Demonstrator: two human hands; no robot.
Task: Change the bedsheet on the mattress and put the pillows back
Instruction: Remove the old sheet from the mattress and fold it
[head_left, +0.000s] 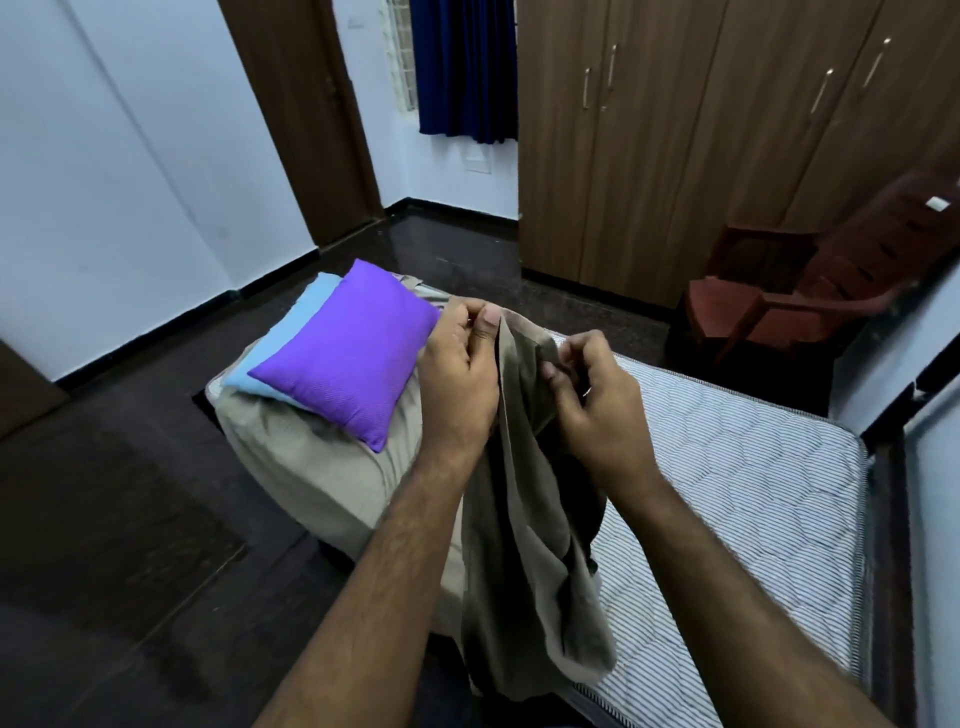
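Note:
A beige bedsheet (524, 545) hangs bunched between my hands over the bed. My left hand (457, 364) pinches its upper edge, and my right hand (597, 395) grips a fold just to the right. The rest of the sheet still covers the far left end of the mattress (727, 467), whose striped quilted top is bare on the right. A purple pillow (348, 358) lies on a light blue pillow (291, 338) on that covered end.
A brown plastic chair (810, 291) stands at the back right beside wooden wardrobe doors (675, 130). A dark bed frame rail (888, 545) runs along the right wall. Dark polished floor (104, 545) surrounds the bed on the left. A door and blue curtain are at the back.

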